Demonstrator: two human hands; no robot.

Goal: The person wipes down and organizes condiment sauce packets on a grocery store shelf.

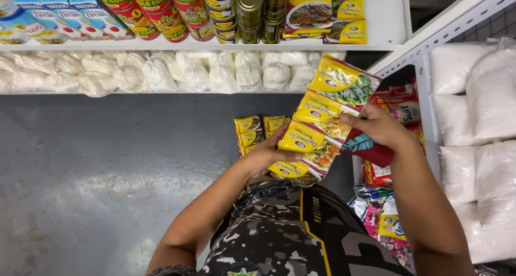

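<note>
A strip of yellow sauce sachets [322, 123] is held over the grey floor [107, 163], gripped at its lower end by the left hand [266, 155] and at its right edge by the right hand [376, 126]. Open floor is seen to the left; white shelf edges [215, 47] close in above and at right.

There are two hands, a left hand [267, 155] and a right hand [378, 126]. They hold one strip of yellow sauce packets [322, 124], and four packets show on it. Lower in the middle of the frame, more yellow packets [257, 131] lie on the floor, about five. At the top of the frame, one shelf [379, 18] holds three blue cartons [67, 15], four corn cans [156, 12], two blue cans [221, 12] and two gold cans [250, 12]. White bags [161, 72] below are too many to count.
</note>
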